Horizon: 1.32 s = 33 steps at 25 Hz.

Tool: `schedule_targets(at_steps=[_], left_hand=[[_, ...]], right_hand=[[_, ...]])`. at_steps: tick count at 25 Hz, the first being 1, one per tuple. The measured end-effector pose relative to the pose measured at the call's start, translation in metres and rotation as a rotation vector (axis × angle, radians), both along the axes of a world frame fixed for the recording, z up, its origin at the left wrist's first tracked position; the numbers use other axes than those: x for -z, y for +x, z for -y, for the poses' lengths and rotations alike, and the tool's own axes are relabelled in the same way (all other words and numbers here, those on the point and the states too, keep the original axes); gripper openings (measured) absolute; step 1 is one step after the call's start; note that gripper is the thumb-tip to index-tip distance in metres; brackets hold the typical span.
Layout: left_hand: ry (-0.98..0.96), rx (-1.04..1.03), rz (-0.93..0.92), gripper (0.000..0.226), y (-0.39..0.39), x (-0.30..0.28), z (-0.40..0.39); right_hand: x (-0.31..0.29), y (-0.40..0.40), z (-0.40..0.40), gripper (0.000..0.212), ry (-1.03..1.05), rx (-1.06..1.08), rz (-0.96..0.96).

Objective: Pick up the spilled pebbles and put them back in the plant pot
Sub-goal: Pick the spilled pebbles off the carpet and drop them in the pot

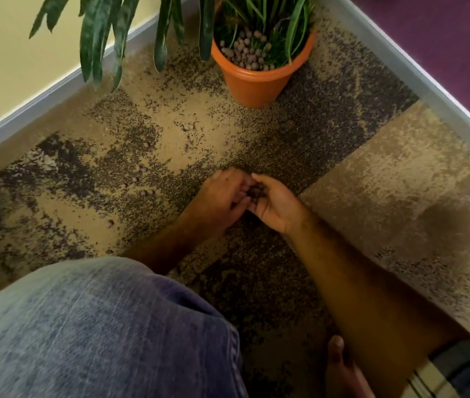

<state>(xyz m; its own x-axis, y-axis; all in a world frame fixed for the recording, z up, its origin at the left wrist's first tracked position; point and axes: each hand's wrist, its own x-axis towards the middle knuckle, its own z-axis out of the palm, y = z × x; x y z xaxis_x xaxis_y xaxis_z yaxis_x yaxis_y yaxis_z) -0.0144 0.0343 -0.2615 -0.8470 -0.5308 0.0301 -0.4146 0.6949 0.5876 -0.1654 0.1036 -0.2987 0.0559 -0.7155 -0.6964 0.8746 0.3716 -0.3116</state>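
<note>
Left hand: the left hand (222,196) is palm down above the carpet (371,173), its fingers half bent and touching the right hand; whether it pinches a pebble I cannot tell.
Right hand: the right hand (271,202) is turned palm up and cupped, fingers curled halfway, with a small dark heap of collected pebbles (254,192) inside the palm.
Spilled pebbles: several loose pebbles (134,179) lie scattered on the carpet to the left of the hands and further toward the pot, well apart from each other.
Plant pot: the orange plant pot (252,81) stands upright in the corner, beyond the hands, with many pebbles already on top inside it.
Step in hand: it seems the left hand passes pebbles into the cupped right hand.
Progress: I judge the task about in the middle, because many pebbles are not yet collected.
Risk 1: if the cupped hand tilts or opens on the way to the pot, the heap can fall again.
Risk 2: the speckled carpet hides small pebbles, so some can be missed.
Risk 3: the hanging leaves (98,38) can be pushed when a hand reaches to the pot.
</note>
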Motion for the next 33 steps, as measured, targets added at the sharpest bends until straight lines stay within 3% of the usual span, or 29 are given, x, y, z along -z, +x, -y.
schedule_targets(at_steps=[3,5,6,10,14,19,23,27,33], left_hand=[[0.295,-0.117,0.017,0.016,0.018,0.014,-0.01],[0.548,-0.083,0.185,0.012,0.029,0.025,-0.02],[0.583,0.005,0.293,0.012,0.034,0.029,-0.025],[0.417,0.39,0.498,0.025,0.038,0.031,-0.039],[0.365,0.451,0.543,0.03,0.033,0.024,-0.041],[0.211,0.67,0.614,0.033,0.037,0.025,-0.049],[0.261,0.621,0.479,0.013,0.043,0.024,-0.047],[0.132,0.395,0.339,0.011,0.045,0.023,-0.033],[0.039,0.368,0.389,0.02,0.047,0.032,-0.033]], right_hand=[[0.0,-0.004,0.001,0.043,0.051,0.046,-0.045],[0.0,-0.005,0.0,0.039,0.104,0.098,-0.077],[0.001,-0.006,0.0,0.039,0.124,0.117,-0.097],[0.0,-0.006,-0.001,0.038,0.139,0.145,-0.138],[0.003,-0.005,-0.001,0.038,0.146,0.151,-0.145],[0.006,-0.005,-0.002,0.037,0.152,0.173,-0.143],[0.006,-0.006,-0.001,0.037,0.149,0.178,-0.141],[0.006,-0.006,0.0,0.037,0.153,0.168,-0.137],[0.008,-0.007,0.001,0.038,0.154,0.169,-0.148]])
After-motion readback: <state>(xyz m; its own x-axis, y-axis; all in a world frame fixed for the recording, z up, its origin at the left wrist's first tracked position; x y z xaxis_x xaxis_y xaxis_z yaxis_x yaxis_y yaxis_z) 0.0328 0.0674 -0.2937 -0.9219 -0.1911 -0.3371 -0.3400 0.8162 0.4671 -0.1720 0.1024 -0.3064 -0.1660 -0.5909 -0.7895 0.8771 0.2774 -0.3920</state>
